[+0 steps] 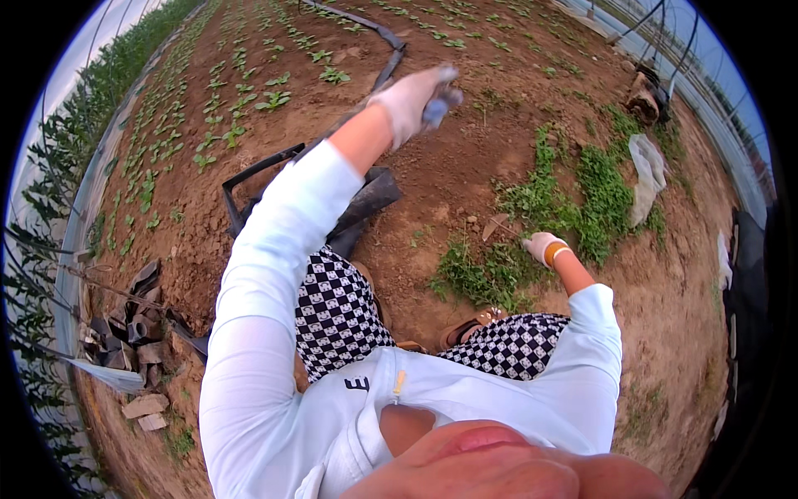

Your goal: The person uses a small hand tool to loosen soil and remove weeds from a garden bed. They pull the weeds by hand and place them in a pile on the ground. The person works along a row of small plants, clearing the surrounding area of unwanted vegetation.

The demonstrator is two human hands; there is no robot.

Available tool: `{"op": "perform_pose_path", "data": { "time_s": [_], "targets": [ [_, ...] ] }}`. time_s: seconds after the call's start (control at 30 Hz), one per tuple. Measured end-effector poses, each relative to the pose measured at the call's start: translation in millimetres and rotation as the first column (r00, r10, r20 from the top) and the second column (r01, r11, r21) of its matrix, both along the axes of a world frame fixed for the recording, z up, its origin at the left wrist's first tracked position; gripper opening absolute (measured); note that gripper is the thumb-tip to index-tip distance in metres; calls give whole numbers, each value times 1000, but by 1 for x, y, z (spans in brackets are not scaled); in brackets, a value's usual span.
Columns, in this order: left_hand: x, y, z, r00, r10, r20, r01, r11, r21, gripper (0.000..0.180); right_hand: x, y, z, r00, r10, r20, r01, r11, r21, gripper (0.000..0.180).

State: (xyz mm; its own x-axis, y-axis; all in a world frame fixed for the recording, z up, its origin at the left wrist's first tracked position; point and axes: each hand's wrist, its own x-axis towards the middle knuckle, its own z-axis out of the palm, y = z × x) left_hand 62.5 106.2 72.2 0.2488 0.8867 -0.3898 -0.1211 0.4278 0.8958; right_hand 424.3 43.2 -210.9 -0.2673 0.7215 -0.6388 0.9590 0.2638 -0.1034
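Note:
My left hand [418, 104], in a white glove with grey-blue fingertips, is stretched far out over bare soil. Its fingers are slightly smeared by motion but look apart, and nothing shows in them. Low at the right, my gloved right hand [542, 247] is closed at the edge of a patch of green weeds [490, 270]. From it a thin shaft runs to a flat brown blade, which looks like a small hand hoe [495, 226]. More weeds [603, 200] grow beyond that hand.
Rows of seedlings [274, 100] fill the far left. A dark hose [391, 41] crosses the soil toward a black frame [241, 179] and black sheeting [370, 200] by my left knee. Clear plastic [646, 179] lies at right; dark scraps [137, 320] and brick pieces [145, 406] at left.

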Motion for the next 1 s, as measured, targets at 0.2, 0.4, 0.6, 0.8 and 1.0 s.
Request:
{"op": "perform_pose_path", "data": {
  "time_s": [0.2, 0.4, 0.6, 0.8, 1.0],
  "targets": [
    [104, -22, -8, 957, -145, 250, 90, 971, 220, 38, 0, -15, 35, 986, -84, 145, 97, 991, -89, 59],
    [84, -45, -217, 651, 416, 635, 111, 775, -622, 27, 5, -22, 45, 967, 48, 251, 5, 978, -206, 43],
    [65, -53, -336, 739, 628, 243, -219, 565, -795, 41, 78, -34, -6, 900, -386, 203, 386, 922, 44, 59],
    [24, 53, -297, 888, 306, 343, -153, 901, -407, 44, 158, -52, -43, 768, -588, 255, 609, 793, -3, 44],
    [-35, 154, -256, 988, 154, 26, -153, 987, -45, 42, 153, -84, -2, 478, -878, -6, 846, 463, -266, 45]
  ]
}}
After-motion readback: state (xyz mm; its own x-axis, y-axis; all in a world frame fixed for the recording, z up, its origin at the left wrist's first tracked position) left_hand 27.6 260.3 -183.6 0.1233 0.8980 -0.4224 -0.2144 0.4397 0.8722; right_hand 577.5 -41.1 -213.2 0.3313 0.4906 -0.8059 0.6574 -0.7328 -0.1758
